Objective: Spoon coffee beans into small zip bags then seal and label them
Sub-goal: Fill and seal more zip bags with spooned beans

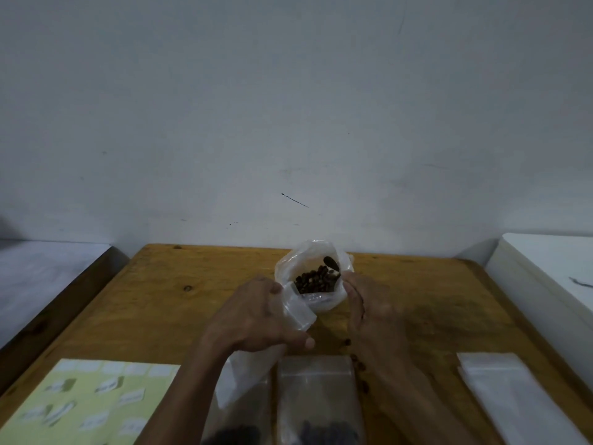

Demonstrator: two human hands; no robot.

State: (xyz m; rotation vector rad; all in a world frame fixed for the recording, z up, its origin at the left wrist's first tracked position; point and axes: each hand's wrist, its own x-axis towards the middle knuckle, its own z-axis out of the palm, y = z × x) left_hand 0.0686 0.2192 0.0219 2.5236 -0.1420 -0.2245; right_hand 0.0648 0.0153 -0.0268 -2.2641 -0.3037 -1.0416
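Note:
A clear plastic bag of dark coffee beans (313,281) stands open at the back middle of the wooden table (179,303). A dark spoon (332,263) sticks out of the beans. My left hand (256,316) grips an empty small zip bag (298,311), its mouth tilted toward the bean bag. My right hand (372,313) is by the bean bag's right side with fingers curled near the spoon handle; whether it holds the handle is hidden. Two filled zip bags (317,399) lie near the front edge, beans dark at their lower ends.
A yellow-green label sheet (93,403) with white stickers lies front left. A stack of empty zip bags (513,393) lies front right. A few loose beans (356,359) sit beside my right wrist. Low surfaces flank the table; a wall stands behind.

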